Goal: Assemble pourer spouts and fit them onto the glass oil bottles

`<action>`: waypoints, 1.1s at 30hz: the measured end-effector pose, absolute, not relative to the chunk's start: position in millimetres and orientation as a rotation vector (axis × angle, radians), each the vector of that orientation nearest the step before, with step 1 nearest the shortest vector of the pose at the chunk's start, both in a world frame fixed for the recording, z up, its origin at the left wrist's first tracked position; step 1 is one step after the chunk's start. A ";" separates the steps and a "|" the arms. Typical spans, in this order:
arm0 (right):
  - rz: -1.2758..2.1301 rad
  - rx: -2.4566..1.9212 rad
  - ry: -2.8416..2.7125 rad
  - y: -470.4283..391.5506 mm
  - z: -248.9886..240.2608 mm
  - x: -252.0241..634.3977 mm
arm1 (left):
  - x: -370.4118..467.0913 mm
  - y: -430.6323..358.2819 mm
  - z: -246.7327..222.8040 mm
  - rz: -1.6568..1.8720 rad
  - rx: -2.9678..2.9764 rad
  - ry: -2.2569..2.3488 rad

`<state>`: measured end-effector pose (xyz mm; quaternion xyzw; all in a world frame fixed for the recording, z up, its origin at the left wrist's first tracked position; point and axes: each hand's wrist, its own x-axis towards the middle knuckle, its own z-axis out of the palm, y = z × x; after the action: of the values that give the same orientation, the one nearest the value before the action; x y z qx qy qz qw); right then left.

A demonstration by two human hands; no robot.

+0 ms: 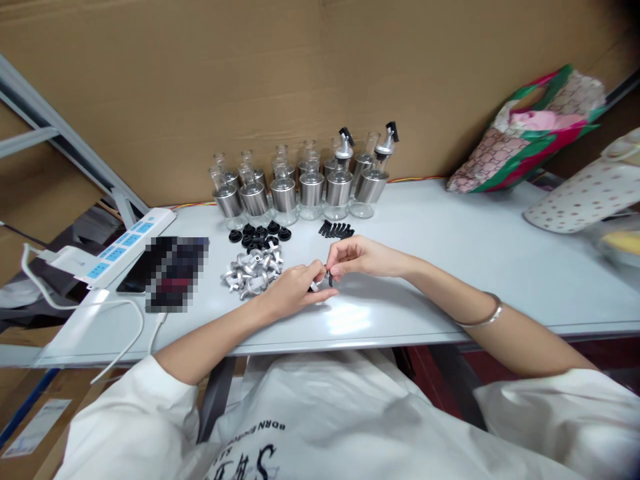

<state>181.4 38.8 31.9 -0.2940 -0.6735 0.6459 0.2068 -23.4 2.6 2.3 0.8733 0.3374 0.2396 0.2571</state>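
Note:
My left hand [294, 289] is closed around a silver pourer spout [314, 287], mostly hidden by the fingers. At its tip, my right hand [364, 257] pinches a small black flip cap [330, 279] against the spout. The two hands meet just above the table's front half. Left of them lies a heap of silver pourer spouts [253, 273], with a cluster of black ribbed stoppers [260, 235] behind it. A row of small black caps [336, 230] lies beyond my right hand.
Two rows of glass bottles with steel sleeves [284, 199] stand at the back; two carry pourers [385, 143]. Leftward are a power strip [131, 243], a blurred-out phone [173, 275] and a white cable [135, 320]. A patterned bag [530, 140] and a dotted cylinder [580, 193] are at right.

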 end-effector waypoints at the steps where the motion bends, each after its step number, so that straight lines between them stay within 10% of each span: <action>1: 1.794 -0.814 -1.882 39.1 31.5 181.4 | -23.6 2.5 2.6 0.639 2.350 0.919; 33: 1.845 -0.826 -1.894 39.6 28.4 184.0 | -24.1 1.5 0.8 0.662 2.396 0.862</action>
<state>184.0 39.6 28.4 -0.2929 -0.6721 0.6545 0.1849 -24.1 1.5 0.8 0.8812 0.3170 0.2436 0.2523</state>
